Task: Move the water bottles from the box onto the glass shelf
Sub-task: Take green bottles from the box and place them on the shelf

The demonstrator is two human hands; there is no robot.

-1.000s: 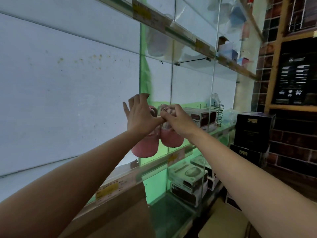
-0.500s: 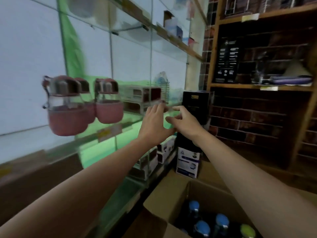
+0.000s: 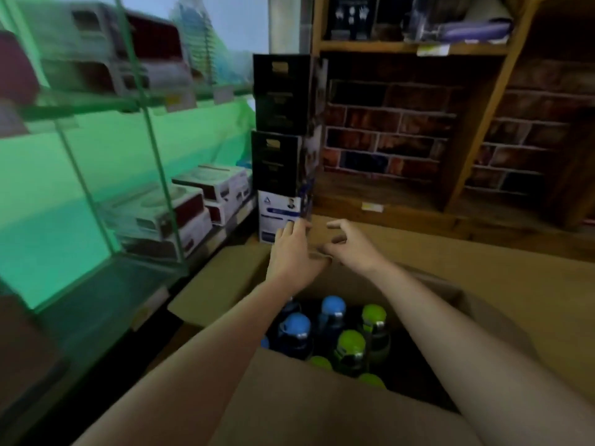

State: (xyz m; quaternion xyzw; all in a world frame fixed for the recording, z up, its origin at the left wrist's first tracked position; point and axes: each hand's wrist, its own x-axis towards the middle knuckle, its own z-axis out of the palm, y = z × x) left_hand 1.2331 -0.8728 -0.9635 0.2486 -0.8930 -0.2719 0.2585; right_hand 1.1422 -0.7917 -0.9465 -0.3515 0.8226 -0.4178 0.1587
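Since the earlier frame both hands had dropped from the glass shelf point(image 3: 96, 104) to hover above the box point(image 3: 483, 284). The left hand point(image 3: 291, 252) was flat, fingers straight; the right hand point(image 3: 349, 244) had loosely curled fingers, holding nothing. The bottles point(image 3: 331, 329) stood upright inside the box, below the hands. They looked rigid, smooth, probably light; the capped necks offered the surest grip.

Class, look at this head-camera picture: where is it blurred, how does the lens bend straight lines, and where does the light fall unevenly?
Head view: the glass shelf at left is smeared by motion blur and tinted green; the stacked black boxes and wooden shelving lean, a wide-angle effect; the cardboard box is dark inside, so only the blue caps and green caps stand out; both hands, left hand and right hand, look soft-edged.
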